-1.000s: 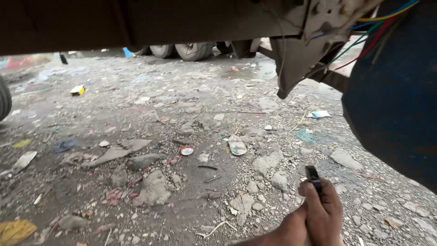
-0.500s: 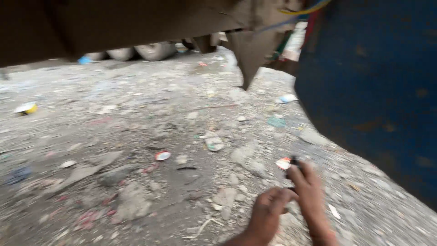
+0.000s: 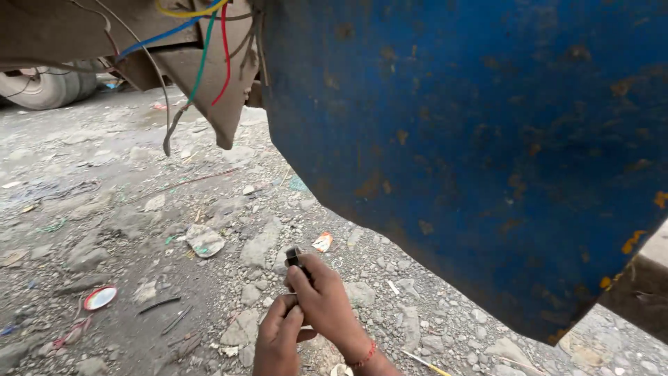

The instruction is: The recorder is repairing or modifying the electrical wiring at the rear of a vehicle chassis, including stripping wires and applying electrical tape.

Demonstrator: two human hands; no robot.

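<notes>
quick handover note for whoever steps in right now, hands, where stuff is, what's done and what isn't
Right hand: grips a small black part, its top poking above the fingers.
Left hand: just below, fingertips at the part's lower end.
Around: rusty blue metal panel overhead to the right; loose coloured wires hang from the underside, upper left; gravel ground with litter below.
Done: part is in hand.
Left: part is not joined to the wires or the panel.

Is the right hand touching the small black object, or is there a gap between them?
Touching. The head view shows the right hand with its fingers closed around the small black object, whose top sticks out above them. The left hand meets it from below.
</notes>
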